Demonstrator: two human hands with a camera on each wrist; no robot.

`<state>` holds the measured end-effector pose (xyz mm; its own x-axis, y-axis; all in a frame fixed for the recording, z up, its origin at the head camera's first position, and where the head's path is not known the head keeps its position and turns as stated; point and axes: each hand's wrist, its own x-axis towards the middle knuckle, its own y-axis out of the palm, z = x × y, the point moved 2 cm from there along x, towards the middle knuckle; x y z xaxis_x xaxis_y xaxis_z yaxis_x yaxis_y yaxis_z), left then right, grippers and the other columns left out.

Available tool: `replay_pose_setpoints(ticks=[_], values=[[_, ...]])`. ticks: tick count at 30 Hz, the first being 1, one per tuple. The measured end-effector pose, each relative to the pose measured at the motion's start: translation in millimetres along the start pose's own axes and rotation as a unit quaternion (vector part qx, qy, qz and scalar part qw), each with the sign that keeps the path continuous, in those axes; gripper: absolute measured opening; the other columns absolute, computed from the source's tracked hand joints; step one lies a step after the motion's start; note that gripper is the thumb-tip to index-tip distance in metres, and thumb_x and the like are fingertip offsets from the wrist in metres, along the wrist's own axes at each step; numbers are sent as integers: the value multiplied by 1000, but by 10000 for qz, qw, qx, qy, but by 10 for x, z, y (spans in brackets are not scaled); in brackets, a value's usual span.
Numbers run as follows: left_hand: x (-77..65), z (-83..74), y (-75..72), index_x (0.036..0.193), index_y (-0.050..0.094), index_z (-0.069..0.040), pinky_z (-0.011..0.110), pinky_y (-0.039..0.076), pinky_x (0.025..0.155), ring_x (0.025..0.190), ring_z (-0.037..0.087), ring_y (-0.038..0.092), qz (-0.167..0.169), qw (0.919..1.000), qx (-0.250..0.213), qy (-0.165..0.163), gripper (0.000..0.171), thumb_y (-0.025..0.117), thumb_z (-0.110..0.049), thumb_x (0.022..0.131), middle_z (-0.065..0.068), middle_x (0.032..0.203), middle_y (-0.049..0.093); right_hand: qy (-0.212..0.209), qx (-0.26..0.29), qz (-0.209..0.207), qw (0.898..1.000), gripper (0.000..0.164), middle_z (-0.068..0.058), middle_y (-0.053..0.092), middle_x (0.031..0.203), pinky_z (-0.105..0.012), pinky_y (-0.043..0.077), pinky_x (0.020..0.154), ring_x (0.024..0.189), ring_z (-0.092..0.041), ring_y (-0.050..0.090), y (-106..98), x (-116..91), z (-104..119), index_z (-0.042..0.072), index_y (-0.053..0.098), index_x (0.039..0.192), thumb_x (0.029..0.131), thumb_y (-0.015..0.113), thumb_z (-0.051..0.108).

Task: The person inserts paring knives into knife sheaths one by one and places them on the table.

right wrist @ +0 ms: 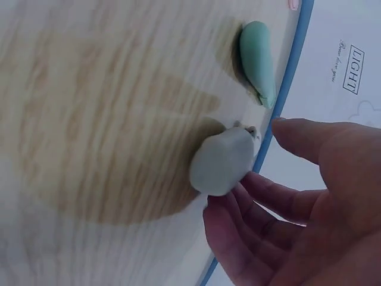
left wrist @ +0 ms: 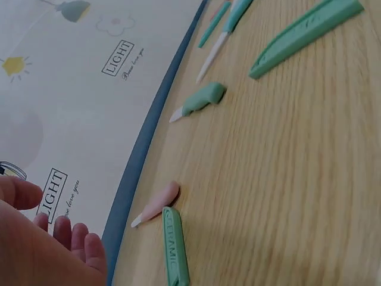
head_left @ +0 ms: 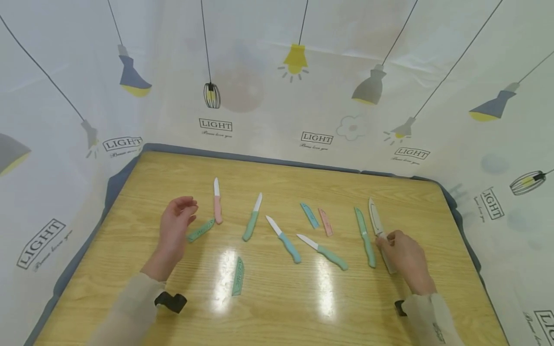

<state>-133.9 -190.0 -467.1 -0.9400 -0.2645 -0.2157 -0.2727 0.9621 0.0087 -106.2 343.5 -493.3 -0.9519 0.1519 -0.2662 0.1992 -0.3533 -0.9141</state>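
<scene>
My right hand [head_left: 407, 257] is at the right of the table, thumb and fingers around the handle of a white knife [head_left: 375, 216] with a whitish cover over its blade. In the right wrist view the butt of that handle faces the camera. Left of it lies a green knife [head_left: 369, 250] in a green sheath [head_left: 360, 221]. My left hand [head_left: 173, 223] hovers over the left side, fingers loosely bent with nothing in them. Closest to it are a green sheath [head_left: 201, 230], marked CERAMIC in the left wrist view, and a pink-handled knife [head_left: 218, 209] with a bare white blade.
Mid-table lie bare-bladed knives: one green [head_left: 251, 226], one blue [head_left: 289, 247], one light green [head_left: 332, 257]. A blue sheath [head_left: 309, 215] and a pink sheath [head_left: 325, 222] lie behind them. Another green sheath [head_left: 238, 276] lies nearer the front. Printed white cloth [head_left: 259, 115] surrounds the wooden table [head_left: 277, 307].
</scene>
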Motion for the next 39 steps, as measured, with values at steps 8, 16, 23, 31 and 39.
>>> replay_pose_setpoints(ticks=[8,16,23,31,39], values=[[36,50,-66,143,37,3,53,30,110,135,36,32,1423,9632,2223,510,58,56,-27,98,21,145,38,-4,20,-516,9987,72,-23,60,110,-41,52,60,88,-31,60,-72,-61,71,-7,53,129,97,39,56],[79,133,-9,146,33,6,64,28,106,134,48,27,1899,8865,4118,924,84,55,-53,92,30,149,27,-142,80,-809,9966,63,-23,57,115,-45,51,64,95,-35,58,-125,-139,191,-2,55,127,99,41,52],[99,181,13,140,41,11,62,38,100,126,48,38,1663,8289,5120,1521,75,65,-39,89,33,140,38,-326,163,-883,9954,62,-22,57,118,-46,52,66,98,-36,58,-158,-187,265,-2,56,127,99,39,50],[77,210,18,136,47,8,54,51,84,108,41,52,1660,7921,5651,1603,63,69,-27,88,29,123,50,-588,180,-981,9933,57,-21,58,117,-45,54,66,98,-34,59,-155,-228,315,-2,57,126,100,40,46],[74,243,5,118,60,6,45,54,76,94,31,55,1863,7822,5617,1949,39,70,-17,88,19,107,55,-642,203,-901,9937,63,-21,58,117,-45,54,67,98,-34,59,-142,-243,317,-1,57,125,100,36,52]])
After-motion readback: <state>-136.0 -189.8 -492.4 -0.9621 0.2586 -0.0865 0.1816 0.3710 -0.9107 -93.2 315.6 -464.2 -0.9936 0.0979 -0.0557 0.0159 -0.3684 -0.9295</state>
